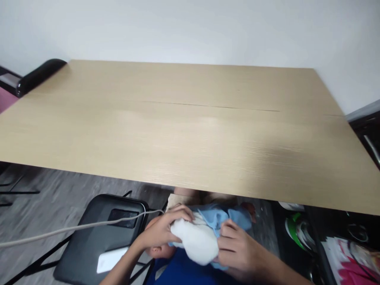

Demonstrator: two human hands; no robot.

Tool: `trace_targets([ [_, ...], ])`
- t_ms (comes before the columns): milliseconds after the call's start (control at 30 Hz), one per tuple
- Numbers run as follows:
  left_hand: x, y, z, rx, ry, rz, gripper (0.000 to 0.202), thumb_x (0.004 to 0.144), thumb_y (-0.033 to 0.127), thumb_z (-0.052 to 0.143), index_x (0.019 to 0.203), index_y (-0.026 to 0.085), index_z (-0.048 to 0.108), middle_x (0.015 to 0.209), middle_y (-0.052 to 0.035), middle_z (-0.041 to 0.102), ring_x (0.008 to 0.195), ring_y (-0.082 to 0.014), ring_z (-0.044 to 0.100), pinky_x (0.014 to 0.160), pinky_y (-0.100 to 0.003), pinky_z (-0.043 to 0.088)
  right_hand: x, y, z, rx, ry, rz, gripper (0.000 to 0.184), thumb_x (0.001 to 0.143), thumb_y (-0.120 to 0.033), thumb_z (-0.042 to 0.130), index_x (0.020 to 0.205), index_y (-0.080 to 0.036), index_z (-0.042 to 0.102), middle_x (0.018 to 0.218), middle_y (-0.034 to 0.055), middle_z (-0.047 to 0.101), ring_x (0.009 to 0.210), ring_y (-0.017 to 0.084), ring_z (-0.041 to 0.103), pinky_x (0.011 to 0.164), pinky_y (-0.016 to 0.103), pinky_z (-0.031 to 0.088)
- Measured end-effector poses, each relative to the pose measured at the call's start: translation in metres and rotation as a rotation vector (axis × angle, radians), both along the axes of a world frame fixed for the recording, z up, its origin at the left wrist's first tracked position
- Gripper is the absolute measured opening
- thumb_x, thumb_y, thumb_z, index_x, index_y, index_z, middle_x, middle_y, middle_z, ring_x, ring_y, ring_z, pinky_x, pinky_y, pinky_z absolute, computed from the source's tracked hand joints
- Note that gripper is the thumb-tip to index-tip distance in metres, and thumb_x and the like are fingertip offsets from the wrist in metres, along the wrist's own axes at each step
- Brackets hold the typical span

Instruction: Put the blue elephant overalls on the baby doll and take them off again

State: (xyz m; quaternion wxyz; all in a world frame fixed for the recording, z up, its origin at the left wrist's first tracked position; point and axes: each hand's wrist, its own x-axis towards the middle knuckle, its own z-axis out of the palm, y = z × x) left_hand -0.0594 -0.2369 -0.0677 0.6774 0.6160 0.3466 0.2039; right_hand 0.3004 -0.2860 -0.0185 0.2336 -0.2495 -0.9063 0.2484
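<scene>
White fluffy cloth bundle [197,241], bunched with a light blue fabric piece [219,217], sits in my lap below the near edge of the pale wooden table [190,130], and I have both hands on it. My left hand [162,229] wraps the left end of the white bundle, fingers curled over its top. My right hand [237,247] grips the right side where white meets blue, thumb and fingers pinched into the folds. Both wrists come in from the near edge and angle toward each other, so the cloth is pressed between them.

I judge I'm at the gathering or sorting stage, working the two fabrics together or apart down in my lap. Any next move would call for a firm hold and enough lift to clear the table's near edge, since the bundle sits under its overhang.

To the near left stands a black chair [89,241] with a white phone [111,259] on its seat, and a pale cable [74,228] runs across it.
</scene>
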Motion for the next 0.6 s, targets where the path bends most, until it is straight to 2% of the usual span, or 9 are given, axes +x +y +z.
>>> trace_targets([
  [100, -0.011, 0.004, 0.003, -0.102, -0.005, 0.075, 0.040, 0.095, 0.057, 0.103, 0.117, 0.027, 0.088, 0.132, -0.0116, 0.079, 0.123, -0.0345, 0.075, 0.121, -0.056, 0.059, 0.022, -0.016, -0.021, 0.019, 0.059, -0.064, 0.027, 0.111, -0.036, 0.083, 0.087, -0.033, 0.074, 0.070, -0.0023, 0.068, 0.070, 0.023, 0.060, 0.077, 0.045, 0.061],
  [167, -0.016, 0.006, 0.003, -0.159, -0.021, 0.085, 0.043, 0.099, 0.066, 0.097, 0.104, 0.025, 0.085, 0.123, -0.0111, 0.078, 0.116, -0.0328, 0.075, 0.113, -0.052, 0.062, 0.034, -0.020, -0.031, 0.011, 0.124, -0.125, 0.034, 0.113, -0.038, 0.083, 0.083, -0.033, 0.068, 0.066, -0.0026, 0.063, 0.066, 0.023, 0.059, 0.074, 0.044, 0.063],
  [267, -0.021, 0.012, 0.005, -0.147, -0.099, -0.005, 0.056, 0.098, 0.081, 0.093, 0.092, 0.026, 0.084, 0.113, -0.0116, 0.079, 0.109, -0.0332, 0.075, 0.100, -0.050, 0.064, 0.045, -0.013, -0.034, -0.042, 0.196, -0.179, 0.028, 0.112, -0.035, 0.086, 0.090, -0.031, 0.069, 0.086, 0.0015, 0.078, 0.085, 0.025, 0.075, 0.093, 0.046, 0.071],
  [333, -0.023, 0.017, 0.009, -0.090, -0.138, -0.116, 0.051, 0.094, 0.082, 0.096, 0.104, 0.033, 0.092, 0.115, -0.0115, 0.082, 0.116, -0.0371, 0.077, 0.107, -0.055, 0.064, 0.046, 0.000, -0.029, -0.185, 0.172, -0.197, 0.016, 0.108, -0.040, 0.090, 0.112, -0.031, 0.078, 0.133, 0.0121, 0.088, 0.128, 0.034, 0.082, 0.118, 0.055, 0.070],
  [400, -0.025, 0.021, 0.016, -0.056, -0.154, -0.202, 0.057, 0.089, 0.082, 0.101, 0.128, 0.040, 0.096, 0.126, -0.0119, 0.085, 0.126, -0.0411, 0.078, 0.118, -0.062, 0.062, 0.040, 0.020, -0.021, -0.434, 0.118, -0.179, 0.049, 0.108, -0.051, 0.087, 0.151, -0.030, 0.076, 0.177, 0.0210, 0.070, 0.167, 0.041, 0.067, 0.135, 0.063, 0.061],
  [433, -0.026, 0.022, 0.019, -0.062, -0.164, -0.221, 0.068, 0.085, 0.083, 0.103, 0.139, 0.041, 0.094, 0.134, -0.0130, 0.085, 0.130, -0.0427, 0.078, 0.123, -0.064, 0.061, 0.034, 0.033, -0.018, -0.576, 0.091, -0.149, 0.064, 0.112, -0.055, 0.081, 0.169, -0.029, 0.067, 0.187, 0.0227, 0.062, 0.176, 0.041, 0.060, 0.140, 0.065, 0.057],
  [500, -0.026, 0.022, 0.025, -0.115, -0.188, -0.211, 0.089, 0.084, 0.089, 0.101, 0.153, 0.035, 0.089, 0.151, -0.0173, 0.081, 0.142, -0.0465, 0.076, 0.131, -0.066, 0.057, 0.016, 0.063, -0.016, -0.845, 0.017, -0.046, 0.059, 0.127, -0.058, 0.057, 0.179, -0.030, 0.062, 0.184, 0.0188, 0.067, 0.175, 0.034, 0.063, 0.146, 0.062, 0.052],
  [533, -0.024, 0.021, 0.026, -0.157, -0.168, -0.178, 0.089, 0.091, 0.092, 0.094, 0.157, 0.033, 0.087, 0.158, -0.0187, 0.079, 0.150, -0.0472, 0.074, 0.135, -0.066, 0.054, 0.005, 0.079, -0.018, -0.927, -0.028, -0.015, 0.055, 0.130, -0.058, 0.046, 0.168, -0.030, 0.072, 0.174, 0.0169, 0.075, 0.167, 0.033, 0.069, 0.145, 0.061, 0.052],
  [600, -0.019, 0.020, 0.025, -0.206, -0.012, -0.048, 0.077, 0.110, 0.090, 0.073, 0.156, 0.030, 0.085, 0.163, -0.0184, 0.079, 0.159, -0.0440, 0.070, 0.141, -0.062, 0.050, -0.023, 0.110, -0.026, -1.013, -0.141, -0.035, 0.055, 0.132, -0.057, 0.040, 0.144, -0.026, 0.085, 0.160, 0.0142, 0.083, 0.155, 0.032, 0.076, 0.143, 0.057, 0.052],
])
